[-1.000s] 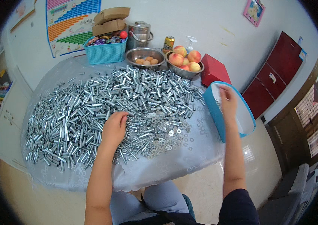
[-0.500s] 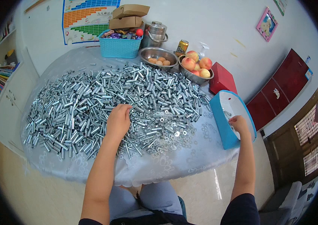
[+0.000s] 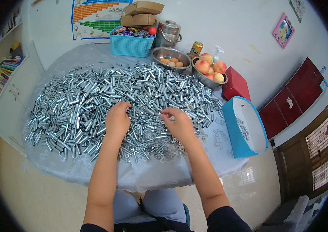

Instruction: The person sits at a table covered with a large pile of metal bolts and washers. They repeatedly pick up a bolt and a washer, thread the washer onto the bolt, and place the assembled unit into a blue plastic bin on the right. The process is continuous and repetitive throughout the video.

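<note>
Metal tubes (image 3: 75, 112): heaped over the table (image 3: 164, 176), from near its left edge across the middle and toward the right, short of the near edge; lying across one another at all angles.
Washers (image 3: 164, 150): gathered thickest between the middle and the near edge, right of centre, mixed in with tubes.
Step in hand: judging by the reach into the heap, picking out small pieces.
Next move: likely to call for a fine fingertip pinch on one piece, without dragging neighbours along.
Left hand (image 3: 118, 119): low at the middle of the heap, fingers curled, thumb close to forefinger; cannot tell whether closed on a piece.
Right hand (image 3: 178, 123): over the right part of the heap, apart from the left; half closed, fingers bent toward the thumb; something small and pale at the fingertips, cannot tell whether gripped or lying beneath.
Blue box (image 3: 236, 133): standing open at the right edge, white inside, with small metal pieces (image 3: 242, 127) within.
Far edge: lined with a blue basket (image 3: 131, 45), a bowl (image 3: 169, 69) of eggs (image 3: 174, 60), and peaches (image 3: 206, 65) in another bowl.
</note>
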Demonstrator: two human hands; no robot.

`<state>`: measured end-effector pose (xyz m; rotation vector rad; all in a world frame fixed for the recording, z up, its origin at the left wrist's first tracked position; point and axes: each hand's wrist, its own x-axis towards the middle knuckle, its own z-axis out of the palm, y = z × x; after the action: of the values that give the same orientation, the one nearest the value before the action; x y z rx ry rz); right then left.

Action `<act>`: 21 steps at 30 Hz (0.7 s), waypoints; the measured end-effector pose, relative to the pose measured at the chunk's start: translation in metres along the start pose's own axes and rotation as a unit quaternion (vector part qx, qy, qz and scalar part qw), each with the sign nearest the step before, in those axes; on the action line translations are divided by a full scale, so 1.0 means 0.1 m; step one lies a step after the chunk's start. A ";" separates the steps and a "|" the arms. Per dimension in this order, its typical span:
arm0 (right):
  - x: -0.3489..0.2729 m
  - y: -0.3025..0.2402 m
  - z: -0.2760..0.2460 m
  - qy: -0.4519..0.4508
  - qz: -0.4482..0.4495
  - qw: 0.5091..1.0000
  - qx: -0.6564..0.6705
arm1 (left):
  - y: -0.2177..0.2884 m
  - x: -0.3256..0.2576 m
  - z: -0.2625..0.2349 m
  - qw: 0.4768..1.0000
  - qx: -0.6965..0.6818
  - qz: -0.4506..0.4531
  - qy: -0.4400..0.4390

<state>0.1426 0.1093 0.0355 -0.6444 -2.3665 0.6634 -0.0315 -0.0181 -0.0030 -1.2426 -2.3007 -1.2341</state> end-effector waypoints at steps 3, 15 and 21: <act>0.07 -0.05 0.37 0.006 -0.061 0.998 0.013 | -0.01 -0.02 -0.02 1.000 0.003 0.002 0.001; 0.04 0.12 0.47 0.064 -0.021 0.988 0.139 | 0.16 -0.05 -0.10 0.997 0.039 0.026 -0.056; 0.06 0.06 0.43 -0.003 0.067 0.941 0.333 | 0.09 -0.09 -0.10 0.986 0.112 0.088 -0.092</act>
<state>0.1120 0.1045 0.0050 -0.4900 -1.9223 1.4353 -0.0207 -0.0286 0.0026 -1.4891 -2.3163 -0.8074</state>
